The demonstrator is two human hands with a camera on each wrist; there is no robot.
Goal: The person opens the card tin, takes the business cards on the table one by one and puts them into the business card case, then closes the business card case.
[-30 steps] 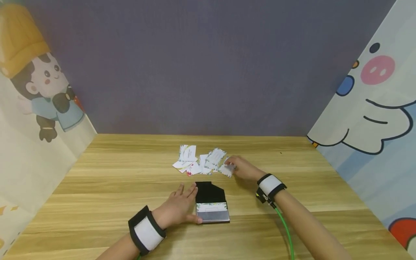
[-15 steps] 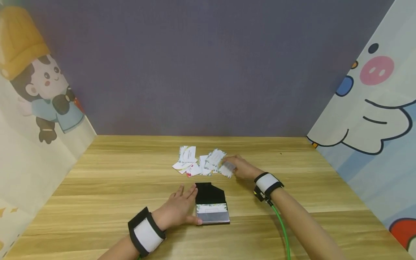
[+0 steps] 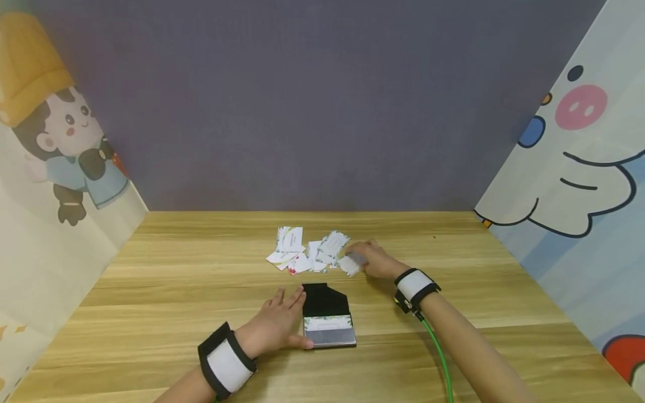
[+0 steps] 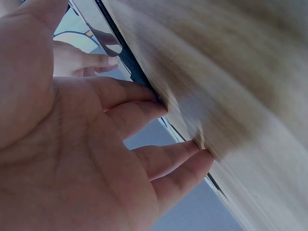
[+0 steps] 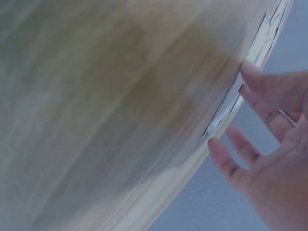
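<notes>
In the head view a business card case [image 3: 330,336] lies with its black lid [image 3: 325,299] folded back; a white card with a leafy border shows above its silvery front. Beside it, my left hand [image 3: 277,322] lies spread, thumb at the case's lower left corner and fingertips along the lid's left edge. My right hand [image 3: 375,260] is at the right end of a loose pile of cards, thumb and forefinger pinching a white business card [image 3: 349,266] that is partly covered by them. In the right wrist view the other fingers [image 5: 224,156] stay extended near the card.
Several white cards with floral and leafy prints [image 3: 289,239] overlap on the wooden table [image 3: 201,246] beyond the case. A grey wall [image 3: 312,112] stands behind the table, with cartoon panels at both sides. A green cable [image 3: 438,350] trails from the right wristband.
The right hand stays at the rightmost card, its fingers shifting slightly left over it, and less of the card shows. The left hand and the case keep their places.
</notes>
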